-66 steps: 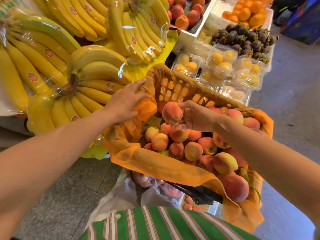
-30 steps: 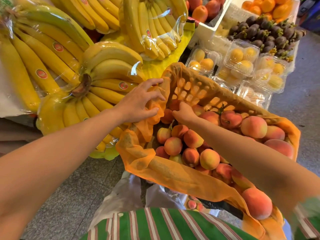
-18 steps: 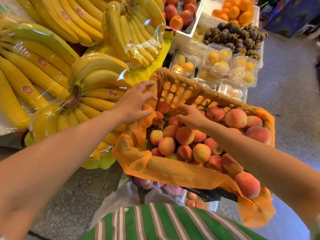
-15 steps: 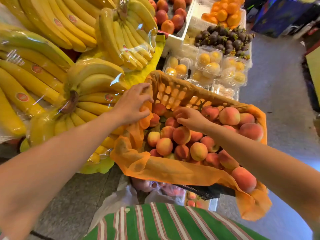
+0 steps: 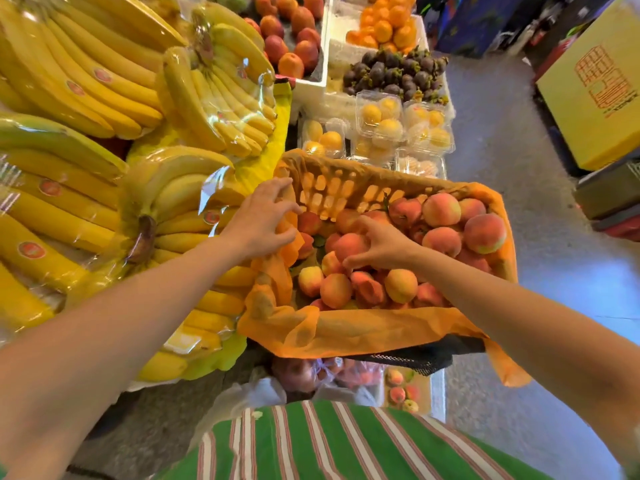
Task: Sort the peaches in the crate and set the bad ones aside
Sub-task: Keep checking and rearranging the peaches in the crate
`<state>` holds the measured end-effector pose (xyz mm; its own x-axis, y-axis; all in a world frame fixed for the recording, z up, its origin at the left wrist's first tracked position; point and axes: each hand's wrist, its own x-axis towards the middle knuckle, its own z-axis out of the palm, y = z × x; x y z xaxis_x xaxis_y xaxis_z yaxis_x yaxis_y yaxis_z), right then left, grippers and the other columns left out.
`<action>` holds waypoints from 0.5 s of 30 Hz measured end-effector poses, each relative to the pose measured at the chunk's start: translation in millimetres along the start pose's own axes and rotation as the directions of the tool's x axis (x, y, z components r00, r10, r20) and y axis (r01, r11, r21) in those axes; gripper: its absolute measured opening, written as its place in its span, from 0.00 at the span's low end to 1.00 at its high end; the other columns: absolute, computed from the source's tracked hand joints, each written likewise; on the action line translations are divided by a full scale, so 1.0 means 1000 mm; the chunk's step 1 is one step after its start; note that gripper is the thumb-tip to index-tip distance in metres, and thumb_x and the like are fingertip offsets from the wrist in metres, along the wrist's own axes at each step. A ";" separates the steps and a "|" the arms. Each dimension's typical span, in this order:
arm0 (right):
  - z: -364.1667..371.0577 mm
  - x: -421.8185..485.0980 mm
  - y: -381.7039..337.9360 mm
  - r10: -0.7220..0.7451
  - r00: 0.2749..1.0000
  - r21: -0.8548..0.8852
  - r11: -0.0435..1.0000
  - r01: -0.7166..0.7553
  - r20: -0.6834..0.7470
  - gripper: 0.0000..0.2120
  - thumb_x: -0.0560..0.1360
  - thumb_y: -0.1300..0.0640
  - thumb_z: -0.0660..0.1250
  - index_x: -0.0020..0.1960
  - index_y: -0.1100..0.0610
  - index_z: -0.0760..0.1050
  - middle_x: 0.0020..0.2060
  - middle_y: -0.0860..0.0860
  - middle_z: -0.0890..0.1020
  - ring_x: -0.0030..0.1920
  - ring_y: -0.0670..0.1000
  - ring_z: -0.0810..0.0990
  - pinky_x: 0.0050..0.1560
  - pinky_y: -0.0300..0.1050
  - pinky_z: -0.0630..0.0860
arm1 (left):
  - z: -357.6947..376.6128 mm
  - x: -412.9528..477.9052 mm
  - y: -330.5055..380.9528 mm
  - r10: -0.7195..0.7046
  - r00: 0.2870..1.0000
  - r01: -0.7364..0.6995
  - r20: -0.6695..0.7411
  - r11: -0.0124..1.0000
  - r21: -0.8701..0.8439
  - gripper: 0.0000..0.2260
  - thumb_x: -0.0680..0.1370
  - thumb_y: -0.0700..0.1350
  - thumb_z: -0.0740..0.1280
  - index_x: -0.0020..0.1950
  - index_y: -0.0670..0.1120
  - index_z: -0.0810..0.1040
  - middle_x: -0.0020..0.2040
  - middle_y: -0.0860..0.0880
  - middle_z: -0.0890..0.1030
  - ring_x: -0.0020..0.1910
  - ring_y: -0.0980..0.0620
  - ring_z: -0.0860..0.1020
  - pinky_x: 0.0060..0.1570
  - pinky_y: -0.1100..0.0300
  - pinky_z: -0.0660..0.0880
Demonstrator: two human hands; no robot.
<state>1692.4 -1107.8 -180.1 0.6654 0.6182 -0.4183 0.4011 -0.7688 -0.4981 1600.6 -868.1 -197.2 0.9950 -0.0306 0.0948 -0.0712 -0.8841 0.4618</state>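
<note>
Head view of a fruit stall. A slatted orange plastic crate (image 5: 332, 188), lined with thin orange plastic sheet (image 5: 363, 332), holds a heap of pink-and-yellow peaches (image 5: 441, 211) piled highest at its right end. The right hand (image 5: 379, 245) reaches into the middle of the heap, fingers curled over one reddish-orange peach (image 5: 349, 245) that lies among the others, thumb at its near side. The left hand (image 5: 259, 216) rests on the crate's left rim, fingers spread and pressing down the liner; it encloses nothing. Left of the crate lie bagged bunches of yellow bananas (image 5: 180, 192) bearing small red oval stickers (image 5: 31, 250), their lettering too small to read. Behind the crate stand clear plastic clamshell boxes of yellow fruit (image 5: 381, 124), dark purple mangosteens (image 5: 394, 72) and oranges (image 5: 386, 27) in white foam boxes. At right, a yellow cardboard carton (image 5: 595, 95) carries an orange printed emblem, illegible. The floor (image 5: 498, 140) is grey speckled stone. A green garment with red-and-white stripes (image 5: 332, 445) fills the lower edge.
</note>
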 end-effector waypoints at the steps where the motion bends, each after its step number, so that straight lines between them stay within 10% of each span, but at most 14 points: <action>1: 0.001 0.000 -0.008 -0.005 1.000 0.072 0.997 0.002 0.029 0.33 0.68 0.47 0.77 0.67 0.55 0.68 0.58 0.48 0.73 0.57 0.48 0.74 0.49 0.37 0.75 | 0.000 -0.001 -0.003 0.019 1.000 -0.019 0.005 1.000 -0.014 0.17 0.73 0.50 0.70 0.61 0.49 0.78 0.75 0.44 0.61 0.76 0.44 0.57 0.71 0.44 0.61; 15: 0.077 0.033 -0.038 -0.179 0.906 -0.207 0.940 0.273 0.384 0.31 0.68 0.52 0.77 0.67 0.56 0.70 0.61 0.53 0.76 0.58 0.53 0.75 0.56 0.47 0.74 | 0.000 -0.010 -0.020 0.066 0.993 -0.058 0.096 0.995 -0.083 0.25 0.72 0.59 0.62 0.66 0.50 0.74 0.78 0.47 0.56 0.77 0.47 0.54 0.73 0.44 0.59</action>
<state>1650.3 -1045.3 -233.6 0.2896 0.7603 -0.5814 0.6886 -0.5874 -0.4252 1592.3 -849.8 -207.4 0.9903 -0.1329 0.0401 -0.1340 -0.8392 0.5271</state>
